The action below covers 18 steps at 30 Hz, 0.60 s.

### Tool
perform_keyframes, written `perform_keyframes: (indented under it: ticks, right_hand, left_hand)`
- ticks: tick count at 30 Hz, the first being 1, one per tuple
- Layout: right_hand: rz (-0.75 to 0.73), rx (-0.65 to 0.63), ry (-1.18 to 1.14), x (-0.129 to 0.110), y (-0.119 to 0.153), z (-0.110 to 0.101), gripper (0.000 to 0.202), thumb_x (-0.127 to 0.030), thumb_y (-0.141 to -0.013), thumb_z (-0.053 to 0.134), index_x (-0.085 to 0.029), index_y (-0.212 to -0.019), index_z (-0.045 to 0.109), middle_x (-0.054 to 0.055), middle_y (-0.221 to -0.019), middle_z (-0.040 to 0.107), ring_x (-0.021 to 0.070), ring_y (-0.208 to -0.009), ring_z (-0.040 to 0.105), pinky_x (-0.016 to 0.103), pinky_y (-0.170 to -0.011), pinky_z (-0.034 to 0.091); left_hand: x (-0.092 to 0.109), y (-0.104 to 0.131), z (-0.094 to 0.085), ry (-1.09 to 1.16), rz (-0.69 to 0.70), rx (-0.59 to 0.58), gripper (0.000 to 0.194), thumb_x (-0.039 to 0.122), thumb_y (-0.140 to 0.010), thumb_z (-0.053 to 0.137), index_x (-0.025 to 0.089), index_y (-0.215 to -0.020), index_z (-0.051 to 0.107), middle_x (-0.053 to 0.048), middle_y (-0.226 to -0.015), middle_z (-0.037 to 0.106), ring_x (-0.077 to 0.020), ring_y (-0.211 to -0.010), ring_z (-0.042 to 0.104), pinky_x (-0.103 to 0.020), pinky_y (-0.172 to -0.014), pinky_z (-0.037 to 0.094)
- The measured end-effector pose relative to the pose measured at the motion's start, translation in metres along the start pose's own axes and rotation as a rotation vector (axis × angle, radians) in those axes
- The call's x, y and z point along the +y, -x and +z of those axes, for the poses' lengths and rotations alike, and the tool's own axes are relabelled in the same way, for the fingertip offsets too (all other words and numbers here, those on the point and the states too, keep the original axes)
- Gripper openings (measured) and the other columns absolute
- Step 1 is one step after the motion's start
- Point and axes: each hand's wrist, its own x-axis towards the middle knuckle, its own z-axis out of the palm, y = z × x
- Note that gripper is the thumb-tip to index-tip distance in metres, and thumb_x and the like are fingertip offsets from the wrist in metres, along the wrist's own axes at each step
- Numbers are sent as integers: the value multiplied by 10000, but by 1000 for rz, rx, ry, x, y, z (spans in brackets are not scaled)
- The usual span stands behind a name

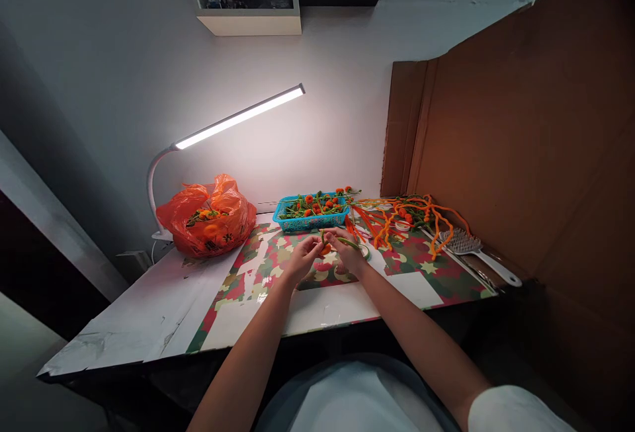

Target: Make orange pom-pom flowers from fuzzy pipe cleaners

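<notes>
Both hands meet over the middle of the table, just in front of the blue basket. My left hand (304,257) has its fingers closed on a small orange flower (325,249) with a green stem. My right hand (348,254) pinches the green stem (347,241) beside it, and the stem's end trails to the right. A roll of green tape (366,252) lies by my right hand. Behind the hands, the blue basket (308,223) holds orange flowers on green stems.
A red plastic bag (238,223) with orange pieces stands at the left under a lit lamp (243,115). Orange fuzzy strands (385,228) and a hairbrush (489,260) lie at the right, beside a cardboard panel (496,121). Shelves (251,22) hang above.
</notes>
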Motion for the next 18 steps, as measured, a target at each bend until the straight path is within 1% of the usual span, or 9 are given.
perform_keyframes:
  ticks: [3,6,9,11,13,15,16,18]
  right_hand:
    - [-13,16,54,-3,0,0,291,-483,-753,589,-199,-765,655,8,-669,601,146,-647,558,254,-599,449]
    - [-10,56,90,-4,0,0,302,-490,-756,569,-196,-703,613,0,-637,571,136,-617,529,237,-557,431]
    - [15,74,64,-2,-1,1,319,-490,-764,544,-197,-638,561,-13,-589,526,122,-569,495,231,-525,409]
    - [35,63,6,0,-2,2,324,-498,-757,550,-199,-634,555,-16,-586,523,119,-558,497,236,-528,414]
    - [48,60,-59,1,-3,2,296,-496,-727,597,-200,-712,590,-7,-647,570,127,-601,540,246,-568,444]
    - [61,65,-85,1,-2,2,302,-468,-676,671,-200,-806,618,8,-734,618,143,-662,585,264,-618,472]
    - [71,64,-76,1,-2,2,311,-449,-652,700,-197,-818,625,16,-757,632,151,-679,599,275,-636,481]
    - [81,56,-30,-1,0,1,293,-423,-626,727,-185,-775,642,30,-756,649,168,-690,616,294,-652,490]
  left_hand:
    - [2,1,1,-21,-1,-60,368,509,-713,666,159,-789,581,-2,-675,578,-114,-623,546,-230,-579,475]
    - [1,2,3,-26,6,-97,371,514,-713,664,160,-767,566,2,-671,564,-104,-602,526,-215,-557,452]
    - [0,1,4,-36,6,-121,373,515,-709,667,161,-762,559,4,-676,555,-105,-607,522,-216,-555,442]
    - [0,1,4,-29,-1,-123,377,518,-705,669,161,-769,564,-1,-690,562,-114,-627,532,-230,-574,449]
    - [1,1,2,-7,-7,-95,383,523,-706,665,159,-778,569,-3,-693,568,-119,-639,535,-244,-600,455]
    - [3,1,1,17,-7,-39,382,520,-712,661,156,-790,576,0,-696,570,-115,-644,533,-248,-626,457]
    - [3,1,0,28,-7,-12,380,517,-712,662,155,-794,578,2,-699,571,-112,-645,532,-247,-637,457]
    - [3,0,-1,48,-8,29,383,517,-705,668,155,-790,578,3,-712,575,-109,-652,534,-244,-649,458]
